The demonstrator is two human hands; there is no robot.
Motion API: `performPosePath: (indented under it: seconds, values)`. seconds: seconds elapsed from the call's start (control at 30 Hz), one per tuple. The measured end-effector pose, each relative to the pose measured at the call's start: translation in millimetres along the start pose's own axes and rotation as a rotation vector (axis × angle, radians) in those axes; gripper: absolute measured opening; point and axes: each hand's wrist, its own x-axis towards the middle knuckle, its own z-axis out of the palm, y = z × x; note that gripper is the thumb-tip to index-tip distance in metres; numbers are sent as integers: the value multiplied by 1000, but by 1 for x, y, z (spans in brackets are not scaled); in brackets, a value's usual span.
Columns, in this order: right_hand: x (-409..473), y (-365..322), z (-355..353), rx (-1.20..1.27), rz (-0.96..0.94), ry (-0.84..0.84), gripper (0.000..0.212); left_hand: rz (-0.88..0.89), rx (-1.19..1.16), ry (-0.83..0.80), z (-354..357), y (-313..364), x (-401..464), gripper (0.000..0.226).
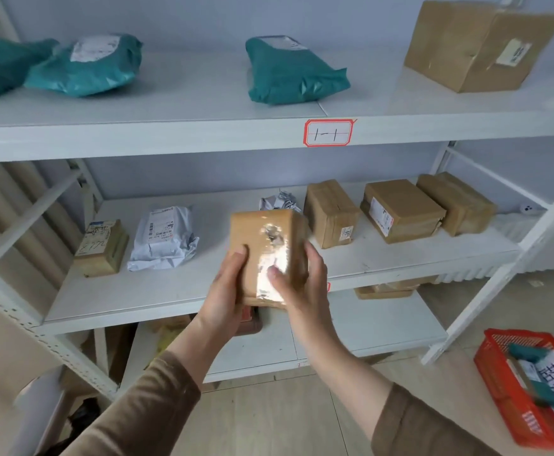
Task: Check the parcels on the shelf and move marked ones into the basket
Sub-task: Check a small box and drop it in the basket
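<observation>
Far left on the middle shelf (183, 291) sits a small labelled box (101, 248), a white mailer (164, 240) just beside it. Centre now: left hand (226, 291) and right hand (297, 284) both clasp a taped brown parcel (265, 245), held upright in front of that shelf, glare on its tape. Right of it, 3 brown boxes (400, 209) in a row. Far right, on the floor, the red basket (499, 383) with parcels inside.
</observation>
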Motion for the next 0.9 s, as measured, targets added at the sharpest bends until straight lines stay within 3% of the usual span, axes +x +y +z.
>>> performPosePath:
  seconds: [0.07, 0.17, 0.23, 0.33, 0.47, 0.63, 0.83, 0.9]
  values:
    - [15, 8, -12, 327, 246, -39, 56, 132, 165, -31, 9, 2, -7, 49]
    - [27, 21, -33, 654, 514, -161, 53, 173, 260, -84, 21, 1, -20, 52]
    - [31, 29, -44, 796, 582, -226, 60, 180, 286, -86, 22, 1, -26, 39]
    - [31, 35, -48, 862, 588, -265, 65, 140, 281, -101, 19, 3, -28, 37]
    - [32, 33, -48, 668, 385, -341, 84, -33, 157, -71, 2, 0, -22, 32]
    - [35, 27, -49, 94, -41, -485, 110, -287, 88, -67, -28, 9, -8, 73]
    - [33, 28, -49, -406, -420, -539, 111, -496, 46, -126, -47, 29, 5, 101]
    - [34, 27, -49, -517, -568, -539, 106, -505, 71, -206, -50, 32, 4, 95]
